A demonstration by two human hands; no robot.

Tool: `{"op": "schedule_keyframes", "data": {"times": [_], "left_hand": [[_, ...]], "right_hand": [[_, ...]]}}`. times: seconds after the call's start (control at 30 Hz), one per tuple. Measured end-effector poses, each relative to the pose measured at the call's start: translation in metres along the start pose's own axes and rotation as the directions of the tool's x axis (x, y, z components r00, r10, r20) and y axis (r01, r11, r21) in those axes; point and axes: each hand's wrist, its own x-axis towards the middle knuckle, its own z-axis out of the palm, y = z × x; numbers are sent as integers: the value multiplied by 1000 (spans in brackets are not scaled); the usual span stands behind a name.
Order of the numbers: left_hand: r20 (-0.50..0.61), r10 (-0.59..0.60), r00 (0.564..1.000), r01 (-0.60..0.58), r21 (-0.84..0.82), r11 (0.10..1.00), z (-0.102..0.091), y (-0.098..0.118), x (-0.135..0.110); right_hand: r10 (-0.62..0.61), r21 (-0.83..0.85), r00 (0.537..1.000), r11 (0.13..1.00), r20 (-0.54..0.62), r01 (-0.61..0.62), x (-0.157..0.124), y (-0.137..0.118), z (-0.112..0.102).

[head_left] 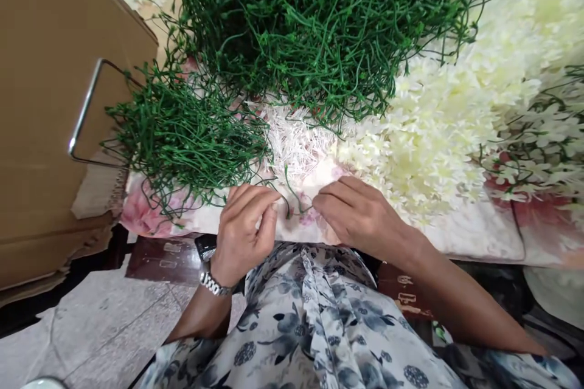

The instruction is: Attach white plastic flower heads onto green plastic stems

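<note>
Green stem point(291, 199) lies right between my hands at the near edge of the cloth-covered surface point(474, 234). My left hand point(244, 228), watch point(213, 284) on the wrist, has its fingertips closed on one end, and my right hand point(360, 216) pinches the other with bunched fingers. Just beyond are white sprigs point(296, 143). There's a small green heap point(182, 134) to the left, a bigger green heap point(310, 24) behind, cream flowers point(438, 127) on the right and a cardboard box point(41, 121) far left.
</note>
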Motion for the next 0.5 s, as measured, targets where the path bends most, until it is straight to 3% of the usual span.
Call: {"op": "schedule_keyframes", "data": {"times": [0.07,0.13,0.23,0.33,0.43,0.5], "left_hand": [[-51,-111,992,102,-150,983,1,10,2],[-23,-241,970,223,-306,926,4,18,4],[50,-412,910,372,-540,755,15,25,5],[101,-476,874,394,-720,571,26,29,6],[147,-462,875,365,-827,428,32,36,10],[168,-439,883,342,-871,354,34,40,14]], "right_hand": [[-10,2,999,1000,-46,10,-6,-6,-2],[-15,-13,996,1000,-85,14,-10,-11,-1],[-21,-46,993,999,-117,16,-14,-18,1],[-25,-49,995,999,-95,20,-20,-25,5],[-11,19,996,1000,-90,13,-28,-30,5],[19,113,988,994,-151,-2,-36,-29,2]]}}
